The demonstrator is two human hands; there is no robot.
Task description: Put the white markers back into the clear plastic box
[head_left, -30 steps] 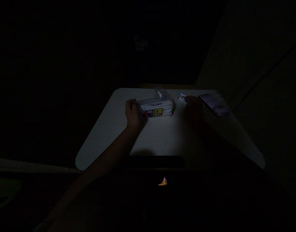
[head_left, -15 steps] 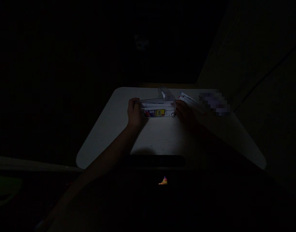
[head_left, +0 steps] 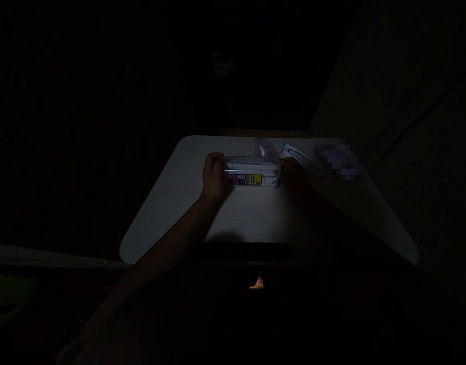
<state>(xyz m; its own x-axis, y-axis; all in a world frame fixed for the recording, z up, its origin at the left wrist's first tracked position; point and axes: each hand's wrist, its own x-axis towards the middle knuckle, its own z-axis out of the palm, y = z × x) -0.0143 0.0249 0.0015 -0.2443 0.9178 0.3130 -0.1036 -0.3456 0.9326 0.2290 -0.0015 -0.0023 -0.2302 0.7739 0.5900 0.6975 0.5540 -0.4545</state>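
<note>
A clear plastic marker case (head_left: 251, 170) with a blue, red and yellow label lies on the white table (head_left: 256, 218), its flap raised at the back. My left hand (head_left: 213, 177) is closed round the case's left end. My right hand (head_left: 296, 175) is at the case's right end, fingers curled against it; the dim light hides whether anything small is in them. Two white markers with red and blue caps (head_left: 297, 154) lie just behind my right hand.
A dark flat device (head_left: 337, 159) lies at the table's far right, partly blurred. A dark groove (head_left: 248, 251) runs along the table's near edge. Everything around the table is in darkness.
My right hand left the markers at the back right and moved left to the case's right end. The case has shifted slightly right. My left hand kept its hold.
</note>
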